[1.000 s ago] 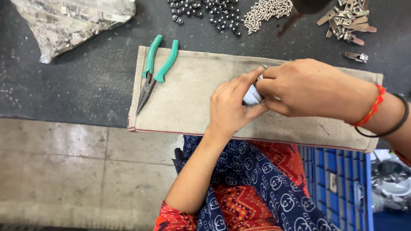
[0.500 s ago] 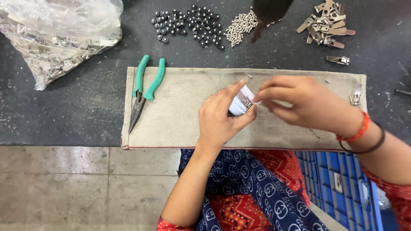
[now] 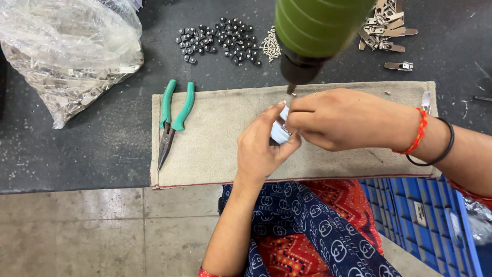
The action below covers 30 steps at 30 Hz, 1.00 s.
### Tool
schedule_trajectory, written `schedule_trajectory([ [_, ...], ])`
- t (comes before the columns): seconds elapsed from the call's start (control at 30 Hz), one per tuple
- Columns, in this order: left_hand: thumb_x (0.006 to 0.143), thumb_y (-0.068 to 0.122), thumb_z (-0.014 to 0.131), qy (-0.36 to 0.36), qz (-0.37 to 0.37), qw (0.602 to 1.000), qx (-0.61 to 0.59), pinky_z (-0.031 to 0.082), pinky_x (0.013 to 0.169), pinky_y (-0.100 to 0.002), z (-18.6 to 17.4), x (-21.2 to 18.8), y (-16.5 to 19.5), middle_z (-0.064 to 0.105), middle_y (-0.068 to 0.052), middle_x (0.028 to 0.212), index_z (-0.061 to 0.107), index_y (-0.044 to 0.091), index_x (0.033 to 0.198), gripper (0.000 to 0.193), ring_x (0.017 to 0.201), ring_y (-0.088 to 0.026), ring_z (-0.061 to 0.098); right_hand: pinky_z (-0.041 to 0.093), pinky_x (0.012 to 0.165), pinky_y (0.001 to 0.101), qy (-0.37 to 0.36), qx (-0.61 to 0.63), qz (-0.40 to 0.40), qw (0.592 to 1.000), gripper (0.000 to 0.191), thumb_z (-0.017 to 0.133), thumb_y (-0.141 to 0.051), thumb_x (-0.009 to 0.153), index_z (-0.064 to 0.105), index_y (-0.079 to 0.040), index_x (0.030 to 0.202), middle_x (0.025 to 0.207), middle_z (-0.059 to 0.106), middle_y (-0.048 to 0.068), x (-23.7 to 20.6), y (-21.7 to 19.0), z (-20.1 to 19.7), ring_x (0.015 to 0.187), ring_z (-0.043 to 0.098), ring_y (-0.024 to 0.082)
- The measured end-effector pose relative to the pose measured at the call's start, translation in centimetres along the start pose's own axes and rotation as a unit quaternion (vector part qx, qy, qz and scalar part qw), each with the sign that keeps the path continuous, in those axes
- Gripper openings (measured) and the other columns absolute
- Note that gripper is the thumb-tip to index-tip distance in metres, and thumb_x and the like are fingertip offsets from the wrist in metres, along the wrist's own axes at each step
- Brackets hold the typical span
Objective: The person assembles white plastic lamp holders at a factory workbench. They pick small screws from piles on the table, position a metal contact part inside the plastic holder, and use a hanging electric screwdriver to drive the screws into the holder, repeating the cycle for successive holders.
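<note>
My left hand (image 3: 264, 149) and my right hand (image 3: 348, 119) meet over a beige cloth pad (image 3: 215, 138) on the dark bench. Together they pinch a small white and metal part (image 3: 280, 133) between the fingertips. A green powered screwdriver (image 3: 312, 36) hangs from above, its tip just above my right hand's fingers. Red thread and a black bangle circle my right wrist.
Green-handled pliers (image 3: 173, 120) lie on the pad's left end. A clear bag of metal parts (image 3: 66, 56) sits far left. Small dark caps (image 3: 218, 38), a pile of screws (image 3: 270, 47) and metal clips (image 3: 387, 32) lie beyond the pad. A blue crate (image 3: 435, 220) stands at lower right.
The view has shifted, so the pad and hands sit lower in the picture. The green screwdriver has come into view from above, down to my fingers. Both hands still hold the small part.
</note>
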State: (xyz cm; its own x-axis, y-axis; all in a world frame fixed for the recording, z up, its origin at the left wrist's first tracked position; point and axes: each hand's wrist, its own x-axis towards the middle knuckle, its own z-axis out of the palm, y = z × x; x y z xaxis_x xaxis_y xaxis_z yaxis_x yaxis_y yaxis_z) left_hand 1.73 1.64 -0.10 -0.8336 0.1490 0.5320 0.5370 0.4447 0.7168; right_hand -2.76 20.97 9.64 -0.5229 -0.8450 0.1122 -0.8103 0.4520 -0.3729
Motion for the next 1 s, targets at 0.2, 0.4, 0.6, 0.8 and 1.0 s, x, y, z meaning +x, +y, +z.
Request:
schedule_trajectory([
  [0.2,0.084,0.019,0.083,-0.039,-0.02,0.999,-0.021,0.06,0.087,-0.04,0.0,-0.5,-0.3,0.072,-0.016,0.113,0.054,0.004,0.138,0.063,0.1,-0.032,0.074,0.055,0.061,0.0417,0.005,-0.005,-0.009,1.0,0.019,0.073,-0.013,0.077,0.071,-0.008,0.096,0.091,0.069,0.009,-0.2,-0.2,0.0,0.071,0.067,0.03],
  [0.4,0.084,0.019,0.082,-0.052,-0.018,0.998,-0.021,0.059,0.09,-0.042,0.5,-0.7,-0.7,0.07,-0.016,0.112,0.049,0.004,0.139,0.066,0.101,-0.034,0.072,0.055,0.062,0.0415,0.014,-0.039,-0.031,0.999,0.022,0.072,-0.014,0.08,0.072,-0.008,0.1,0.085,0.068,0.007,-0.2,-0.1,-0.2,0.072,0.069,0.031],
  [0.6,0.087,0.018,0.08,-0.046,0.002,0.999,-0.029,0.058,0.093,-0.041,0.4,-0.7,-0.5,0.067,-0.015,0.121,0.047,0.003,0.145,0.068,0.105,-0.032,0.071,0.055,0.061,0.0407,-0.007,-0.03,-0.034,0.999,0.018,0.072,-0.012,0.077,0.073,-0.006,0.094,0.085,0.067,0.009,-0.4,0.2,-0.1,0.069,0.066,0.029],
  [0.8,0.086,0.024,0.082,-0.021,0.022,0.999,0.045,0.059,0.092,-0.04,0.4,-0.4,0.2,0.065,-0.013,0.128,0.058,0.008,0.137,0.059,0.105,-0.031,0.071,0.056,0.067,0.0402,0.018,-0.026,-0.033,0.999,0.016,0.073,-0.012,0.076,0.067,-0.004,0.089,0.088,0.063,0.01,-1.1,0.6,0.7,0.078,0.066,0.03],
  [1.0,0.085,0.025,0.081,-0.028,0.032,0.998,0.051,0.058,0.094,-0.042,0.2,0.1,0.3,0.067,-0.017,0.123,0.055,0.005,0.143,0.067,0.108,-0.035,0.07,0.057,0.074,0.0386,0.106,-0.007,-0.037,0.994,0.021,0.073,-0.008,0.077,0.068,-0.004,0.097,0.099,0.066,0.009,-2.5,0.6,1.9,0.087,0.067,0.029],
])
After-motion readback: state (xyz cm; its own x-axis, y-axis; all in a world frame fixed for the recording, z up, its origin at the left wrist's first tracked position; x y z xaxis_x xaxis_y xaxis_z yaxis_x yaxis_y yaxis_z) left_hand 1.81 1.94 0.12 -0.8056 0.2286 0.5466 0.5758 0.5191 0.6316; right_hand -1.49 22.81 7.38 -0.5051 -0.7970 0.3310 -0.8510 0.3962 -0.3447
